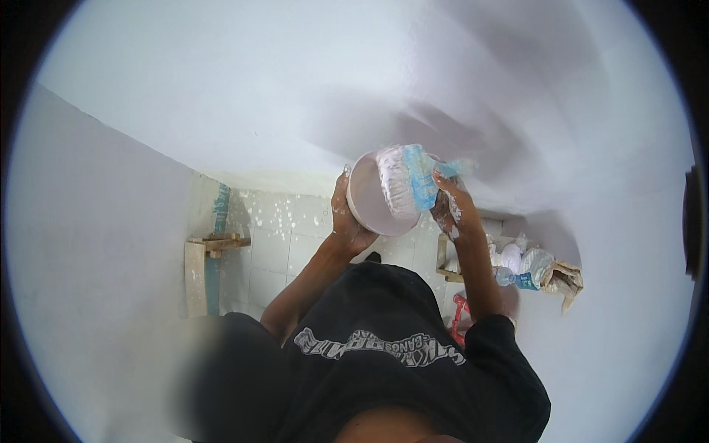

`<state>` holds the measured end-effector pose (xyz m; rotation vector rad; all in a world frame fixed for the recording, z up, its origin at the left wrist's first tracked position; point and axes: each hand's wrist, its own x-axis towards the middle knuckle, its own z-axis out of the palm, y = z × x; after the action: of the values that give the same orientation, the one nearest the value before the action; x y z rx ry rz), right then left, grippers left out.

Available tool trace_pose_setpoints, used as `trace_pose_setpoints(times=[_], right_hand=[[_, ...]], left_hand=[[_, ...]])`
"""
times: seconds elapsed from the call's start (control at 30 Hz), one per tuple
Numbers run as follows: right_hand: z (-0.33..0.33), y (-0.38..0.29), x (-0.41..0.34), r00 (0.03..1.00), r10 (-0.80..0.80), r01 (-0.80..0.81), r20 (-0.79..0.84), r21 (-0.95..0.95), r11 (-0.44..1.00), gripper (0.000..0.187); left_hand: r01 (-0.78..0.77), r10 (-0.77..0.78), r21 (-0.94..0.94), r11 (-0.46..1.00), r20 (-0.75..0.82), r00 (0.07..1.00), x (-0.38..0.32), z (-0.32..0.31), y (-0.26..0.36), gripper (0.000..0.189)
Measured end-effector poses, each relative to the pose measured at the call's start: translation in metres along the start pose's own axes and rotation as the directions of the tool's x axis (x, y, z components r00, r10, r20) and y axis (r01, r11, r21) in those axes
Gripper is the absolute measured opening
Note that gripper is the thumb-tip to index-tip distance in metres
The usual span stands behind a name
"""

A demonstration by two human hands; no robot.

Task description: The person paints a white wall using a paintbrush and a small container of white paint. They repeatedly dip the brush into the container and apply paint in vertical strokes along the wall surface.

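My left hand (349,221) grips the outside of a round paint tub (357,199) with pale pinkish paint in it. In my right hand (451,205) is a wide paint brush (418,177) with a light blue body, held by its handle. Its bristles, loaded with whitish paint, lie over the right part of the tub's opening. Whether they touch the rim I cannot tell. Paint spots mark both hands. The tub and brush are in front of a pale wall (266,111), on which shadows fall.
Paint-splashed floor tiles (271,238) lie below. Low at the left is a wooden piece (227,242) by the wall. At the right are a wooden frame (441,257), a plastic bottle (504,276), a torn paper bag (562,279) and a red object (458,318).
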<state>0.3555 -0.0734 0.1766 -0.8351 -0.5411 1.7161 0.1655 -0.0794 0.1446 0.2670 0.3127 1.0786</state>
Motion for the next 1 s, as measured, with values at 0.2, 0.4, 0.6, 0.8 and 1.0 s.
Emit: trace_pose_setpoints(times=[0.2, 0.4, 0.6, 0.8, 1.0], right_hand=[[0.002, 0.018, -0.017, 0.991, 0.078, -0.048, -0.107, 0.258, 0.965, 0.043], [0.004, 0.039, -0.023, 0.968, 0.061, 0.066, -0.243, 0.481, 0.874, 0.028], [0.007, 0.063, -0.026, 0.978, -0.034, 0.134, -0.208, 0.491, 0.861, 0.034], [0.015, 0.088, -0.029, 0.838, -0.087, 0.340, -0.539, 0.391, 0.856, 0.051], [0.008, 0.097, -0.033, 0.764, -0.189, 0.519, -0.617, 0.413, 0.748, 0.046]], left_hand=[[0.032, -0.034, -0.050, 0.998, -0.043, 0.998, -0.006, -0.018, 0.003, 0.076], [0.096, -0.095, -0.092, 0.991, 0.019, 0.995, 0.000, -0.041, 0.008, 0.080], [0.161, -0.158, -0.107, 0.981, 0.038, 0.987, 0.007, -0.064, 0.037, 0.083], [0.354, -0.353, 0.007, 0.935, 0.058, 0.934, 0.018, -0.068, 0.070, 0.085], [0.459, -0.462, 0.077, 0.885, 0.019, 0.887, 0.018, -0.058, 0.070, 0.084]])
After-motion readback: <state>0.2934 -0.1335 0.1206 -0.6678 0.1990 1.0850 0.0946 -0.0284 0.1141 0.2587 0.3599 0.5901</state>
